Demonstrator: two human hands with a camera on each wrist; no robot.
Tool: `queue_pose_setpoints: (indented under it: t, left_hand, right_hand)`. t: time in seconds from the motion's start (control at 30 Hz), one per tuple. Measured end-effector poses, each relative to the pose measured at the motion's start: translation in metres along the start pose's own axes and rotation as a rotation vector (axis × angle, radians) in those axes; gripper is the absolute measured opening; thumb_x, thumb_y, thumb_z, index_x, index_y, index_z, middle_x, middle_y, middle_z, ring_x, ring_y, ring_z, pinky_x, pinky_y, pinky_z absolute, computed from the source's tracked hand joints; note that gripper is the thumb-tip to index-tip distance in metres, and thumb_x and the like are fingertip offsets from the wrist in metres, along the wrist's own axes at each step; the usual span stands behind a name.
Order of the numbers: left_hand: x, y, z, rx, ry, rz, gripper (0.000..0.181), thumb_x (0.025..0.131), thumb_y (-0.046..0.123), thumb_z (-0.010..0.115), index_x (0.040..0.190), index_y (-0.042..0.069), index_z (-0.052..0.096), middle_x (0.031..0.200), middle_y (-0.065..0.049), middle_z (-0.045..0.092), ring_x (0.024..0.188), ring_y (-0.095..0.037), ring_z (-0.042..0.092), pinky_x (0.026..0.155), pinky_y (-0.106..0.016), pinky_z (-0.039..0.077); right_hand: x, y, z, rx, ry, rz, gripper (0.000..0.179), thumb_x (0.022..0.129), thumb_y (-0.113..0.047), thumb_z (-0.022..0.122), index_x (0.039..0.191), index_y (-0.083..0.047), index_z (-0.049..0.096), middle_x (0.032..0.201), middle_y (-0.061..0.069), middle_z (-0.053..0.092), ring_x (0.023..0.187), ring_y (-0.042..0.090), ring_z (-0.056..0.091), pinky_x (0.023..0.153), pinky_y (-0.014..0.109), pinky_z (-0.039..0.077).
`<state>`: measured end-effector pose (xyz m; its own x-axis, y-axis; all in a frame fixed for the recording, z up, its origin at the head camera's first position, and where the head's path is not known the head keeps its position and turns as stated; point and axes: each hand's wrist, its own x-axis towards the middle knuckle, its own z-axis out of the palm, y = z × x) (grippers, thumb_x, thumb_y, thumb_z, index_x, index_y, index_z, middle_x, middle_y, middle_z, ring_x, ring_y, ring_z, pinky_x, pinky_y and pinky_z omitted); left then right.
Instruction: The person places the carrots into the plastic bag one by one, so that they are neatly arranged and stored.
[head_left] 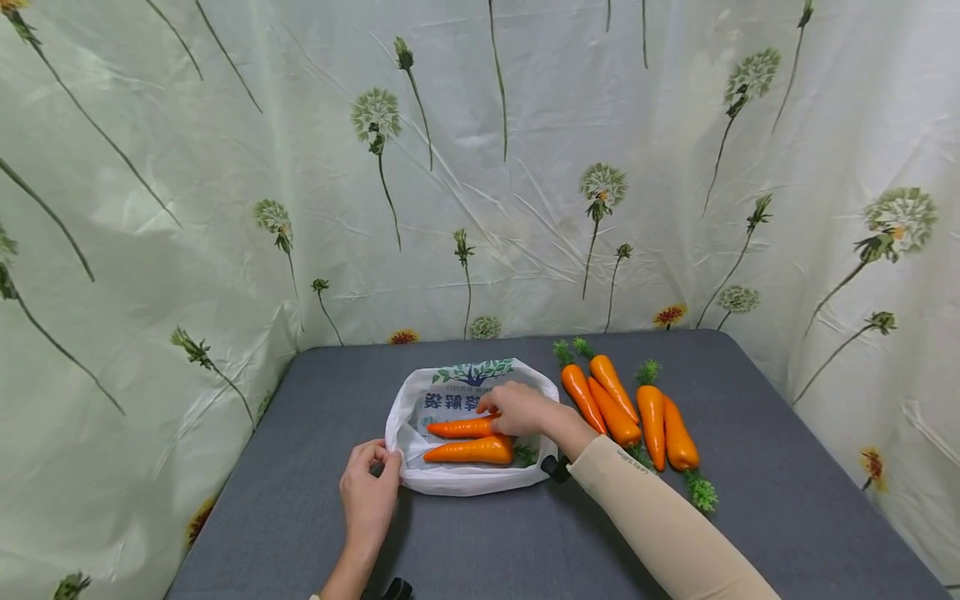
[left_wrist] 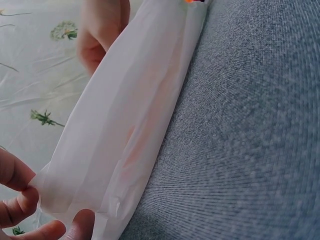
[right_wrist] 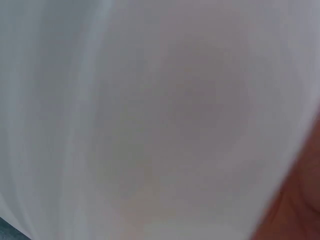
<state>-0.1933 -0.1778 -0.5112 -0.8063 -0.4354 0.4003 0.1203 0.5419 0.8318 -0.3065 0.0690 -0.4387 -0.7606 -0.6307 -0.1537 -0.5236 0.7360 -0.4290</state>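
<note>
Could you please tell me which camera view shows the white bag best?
The head view: it shows the white bag from above, mouth open, with two carrots inside. The left wrist view gives only its side, close up; the right wrist view, just blurred white material.

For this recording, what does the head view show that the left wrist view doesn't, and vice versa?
Only the head view shows the white plastic bag's inside, with its tree print and two carrots, the farther pinched by the right hand, and the arrangement of five carrots outside.

Only the left wrist view shows an orange tint through the bag's outer wall; an orange sliver atop is too small to identify.

Both share the left hand pinching the rim, the right hand, grey tabletop and dandelion-print sheet.
</note>
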Motion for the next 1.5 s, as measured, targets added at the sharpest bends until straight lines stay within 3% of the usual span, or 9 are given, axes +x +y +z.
queue_pose_setpoints:
  t: [0.17,0.33,0.57,0.77,1.0,1.2,1.5]
  left_hand:
    - [0.000,-0.002,0.001,-0.001,0.012,0.010,0.026,0.084,0.004,0.072,0.066,0.012,0.057,0.105,-0.007,0.069,0.093,-0.028,0.067,0.082,-0.044,0.048]
    - [0.000,-0.002,0.001,0.002,0.020,0.014,0.025,0.084,0.004,0.072,0.066,0.012,0.056,0.105,-0.006,0.070,0.093,-0.027,0.067,0.081,-0.042,0.047]
    - [0.000,-0.001,0.001,-0.007,0.010,0.015,0.024,0.086,0.004,0.072,0.068,0.011,0.058,0.105,-0.009,0.069,0.094,-0.031,0.067,0.083,-0.047,0.049]
    - [0.000,-0.001,0.001,0.000,0.007,0.010,0.024,0.088,0.008,0.072,0.069,0.011,0.058,0.106,-0.009,0.069,0.094,-0.030,0.067,0.084,-0.046,0.048]
    - [-0.001,-0.001,0.001,0.006,0.006,-0.003,0.024,0.088,0.010,0.073,0.070,0.011,0.057,0.107,-0.009,0.068,0.095,-0.030,0.067,0.084,-0.047,0.048]
    - [-0.001,-0.002,0.000,0.000,0.010,0.006,0.024,0.088,0.008,0.073,0.070,0.010,0.057,0.107,-0.011,0.069,0.095,-0.033,0.066,0.085,-0.049,0.048]
    - [-0.001,0.001,0.000,0.003,0.012,0.012,0.024,0.088,0.008,0.073,0.070,0.010,0.058,0.106,-0.009,0.069,0.094,-0.030,0.066,0.084,-0.047,0.048]
  right_hand:
    - [-0.004,-0.002,-0.005,0.001,0.054,-0.019,0.033,0.095,-0.012,0.066,0.128,-0.012,0.069,0.125,0.008,0.068,0.101,0.022,0.065,0.077,0.034,0.052]
    - [-0.013,-0.005,-0.012,0.040,0.119,-0.020,0.033,0.095,-0.014,0.068,0.128,-0.014,0.068,0.125,0.008,0.068,0.112,0.026,0.064,0.084,0.038,0.053]
    - [-0.029,-0.005,-0.018,0.114,0.219,0.000,0.033,0.094,-0.015,0.069,0.127,-0.020,0.068,0.119,0.004,0.068,0.107,0.026,0.064,0.083,0.041,0.053]
    - [-0.042,0.000,-0.020,0.151,0.328,0.036,0.036,0.094,-0.016,0.070,0.129,-0.019,0.067,0.121,0.008,0.068,0.107,0.029,0.064,0.084,0.043,0.053]
    - [-0.061,0.009,-0.024,0.199,0.442,0.089,0.036,0.093,-0.017,0.072,0.129,-0.021,0.067,0.117,-0.001,0.066,0.104,0.025,0.064,0.082,0.040,0.053]
    - [-0.078,0.020,-0.024,0.239,0.496,0.132,0.039,0.093,-0.014,0.072,0.131,-0.014,0.066,0.122,0.008,0.066,0.108,0.030,0.062,0.087,0.046,0.052]
    - [-0.101,0.038,-0.019,0.188,0.549,0.209,0.039,0.092,-0.017,0.073,0.131,-0.013,0.066,0.126,0.011,0.065,0.110,0.033,0.062,0.089,0.050,0.050]
